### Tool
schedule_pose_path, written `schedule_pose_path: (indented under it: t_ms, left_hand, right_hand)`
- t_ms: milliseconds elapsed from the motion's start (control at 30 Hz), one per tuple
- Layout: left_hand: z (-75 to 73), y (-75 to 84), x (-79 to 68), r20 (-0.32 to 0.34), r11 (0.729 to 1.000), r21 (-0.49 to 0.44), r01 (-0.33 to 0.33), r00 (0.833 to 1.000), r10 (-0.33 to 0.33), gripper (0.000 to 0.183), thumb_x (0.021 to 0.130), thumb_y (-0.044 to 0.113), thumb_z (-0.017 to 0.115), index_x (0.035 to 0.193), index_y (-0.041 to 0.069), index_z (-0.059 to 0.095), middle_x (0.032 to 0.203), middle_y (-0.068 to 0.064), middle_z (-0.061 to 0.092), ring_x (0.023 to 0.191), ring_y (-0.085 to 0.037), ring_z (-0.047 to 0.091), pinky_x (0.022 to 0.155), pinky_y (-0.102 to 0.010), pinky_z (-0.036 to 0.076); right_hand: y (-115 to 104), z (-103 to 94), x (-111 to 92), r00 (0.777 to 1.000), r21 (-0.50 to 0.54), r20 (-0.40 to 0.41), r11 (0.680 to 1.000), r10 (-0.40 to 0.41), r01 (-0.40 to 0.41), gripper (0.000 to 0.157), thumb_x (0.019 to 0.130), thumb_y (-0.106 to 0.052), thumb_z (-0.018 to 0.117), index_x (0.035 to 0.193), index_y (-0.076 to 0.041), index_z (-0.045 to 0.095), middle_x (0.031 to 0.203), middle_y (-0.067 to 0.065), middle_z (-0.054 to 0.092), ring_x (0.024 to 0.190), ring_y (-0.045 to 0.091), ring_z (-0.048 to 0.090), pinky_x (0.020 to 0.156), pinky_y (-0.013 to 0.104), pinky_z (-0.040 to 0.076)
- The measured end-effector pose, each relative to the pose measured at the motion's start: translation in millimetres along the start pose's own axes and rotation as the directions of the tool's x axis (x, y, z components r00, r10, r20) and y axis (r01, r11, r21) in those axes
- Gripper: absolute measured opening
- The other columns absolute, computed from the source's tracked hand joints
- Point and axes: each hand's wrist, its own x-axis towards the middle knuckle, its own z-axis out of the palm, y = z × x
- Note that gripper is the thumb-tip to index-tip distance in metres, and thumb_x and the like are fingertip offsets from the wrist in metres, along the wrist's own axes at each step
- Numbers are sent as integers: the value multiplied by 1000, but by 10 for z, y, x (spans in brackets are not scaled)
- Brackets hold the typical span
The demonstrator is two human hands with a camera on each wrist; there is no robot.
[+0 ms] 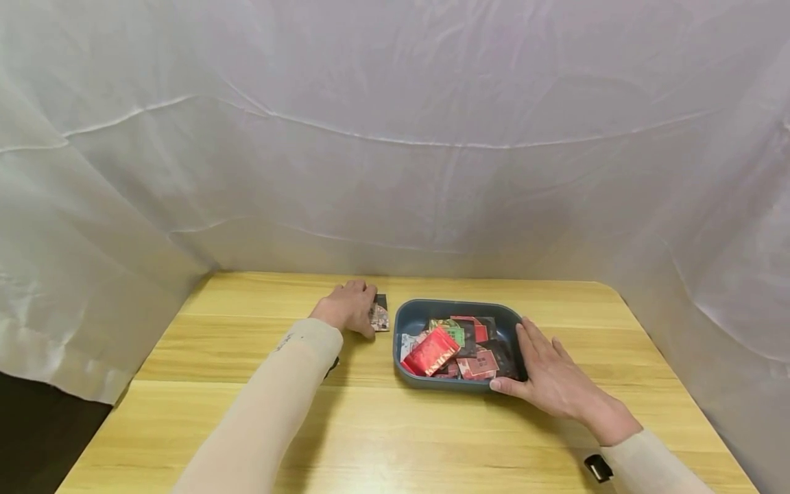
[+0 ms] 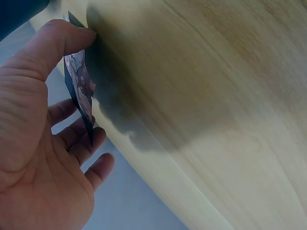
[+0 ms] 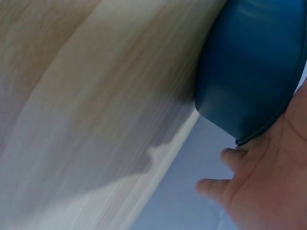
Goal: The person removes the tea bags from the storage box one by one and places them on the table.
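Note:
My left hand (image 1: 351, 307) is at the far side of the table, left of a dark blue basin (image 1: 444, 384). In the left wrist view, its thumb and fingers pinch a flat dark packet (image 2: 80, 81) with a pinkish print by the edges, tilted over the wood. The same packet (image 1: 380, 314) shows beside the fingers in the head view. My right hand (image 1: 558, 381) rests on the basin's right rim, fingers extended. Inside the basin lie several packets, a glossy red packet (image 1: 431, 351) on top and a green-labelled packet (image 1: 455, 335) behind it.
The basin stands on a light wooden table (image 1: 382, 439). Pale cloth (image 1: 395, 192) hangs behind the table and along both sides. A small black device (image 1: 598, 468) sits at the right sleeve's cuff.

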Motion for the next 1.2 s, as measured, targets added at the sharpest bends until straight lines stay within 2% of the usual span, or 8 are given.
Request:
schedule_pose_path:
  t_ms: [167, 400, 600, 733, 867, 967, 1067, 1200]
  left_hand:
    - [15, -3, 13, 5, 1000, -5, 3, 1000, -3, 104, 79, 47, 90, 159, 7, 39, 163, -22, 40, 154, -40, 35, 130, -60, 20]
    - [-3, -7, 2, 6, 1000, -22, 3, 1000, -3, 101, 80, 45, 89, 160, 6, 39, 163, -22, 40, 154, -40, 35, 130, -60, 21]
    - [-41, -14, -13, 20, 999, -42, 3, 1000, -2, 106, 82, 43, 88, 164, 6, 32, 168, -22, 34, 157, -41, 30, 129, -61, 20]
    - [-94, -18, -10, -20, 999, -37, -4, 1000, 3, 102, 85, 38, 87, 165, 8, 31, 168, -21, 34, 157, -41, 29, 129, -62, 21]
    - [-175, 65, -16, -124, 996, 33, -80, 989, 84, 91, 91, 33, 84, 163, 8, 35, 167, -20, 36, 156, -40, 31, 129, -58, 25]
    - [-273, 260, -103, -171, 978, 123, -169, 967, 189, 82, 92, 30, 82, 161, 9, 42, 167, -17, 38, 157, -37, 32, 129, -55, 26]
    - [-355, 519, -234, -171, 941, 218, -259, 939, 298, 75, 93, 30, 81, 157, 11, 48, 164, -13, 44, 154, -34, 37, 129, -50, 28]
    - [-372, 818, -371, -115, 884, 322, -340, 913, 393, 62, 99, 32, 74, 155, 16, 53, 159, -8, 50, 151, -27, 43, 126, -45, 37]
  right_hand:
    - [5, 6, -3, 1000, 2, 8, 1000, 8, -8, 125, 89, -79, 61, 162, 13, 18, 171, 33, 13, 155, 51, 26, 121, 76, 20]
    - [-2, 0, -7, 1000, 5, 8, 1000, 10, -10, 126, 89, -80, 62, 162, 13, 18, 172, 32, 13, 155, 51, 26, 121, 76, 19]
    - [4, 2, -6, 1000, 8, 6, 1000, 15, -15, 126, 89, -80, 61, 162, 13, 17, 172, 31, 13, 156, 51, 26, 121, 76, 19]
    - [-14, 5, 3, 1000, 4, 0, 1000, 15, -15, 125, 89, -79, 62, 162, 13, 18, 172, 32, 14, 155, 51, 27, 121, 76, 21]
    - [-35, 6, 17, 1000, 7, 4, 1000, 16, -16, 125, 89, -79, 62, 163, 12, 17, 172, 31, 13, 155, 50, 27, 121, 76, 21]
    - [-46, 6, 27, 1000, 7, 7, 1000, 14, -14, 126, 89, -80, 61, 163, 12, 17, 172, 31, 12, 156, 49, 26, 121, 76, 20]
    - [-58, 6, 40, 1000, 7, 6, 1000, 9, -9, 125, 90, -80, 60, 163, 12, 17, 173, 31, 12, 157, 49, 25, 122, 75, 20]
    - [-69, 7, 63, 1000, 6, 1, 1000, -3, 3, 123, 91, -78, 61, 162, 13, 18, 173, 31, 11, 157, 50, 24, 122, 75, 20]
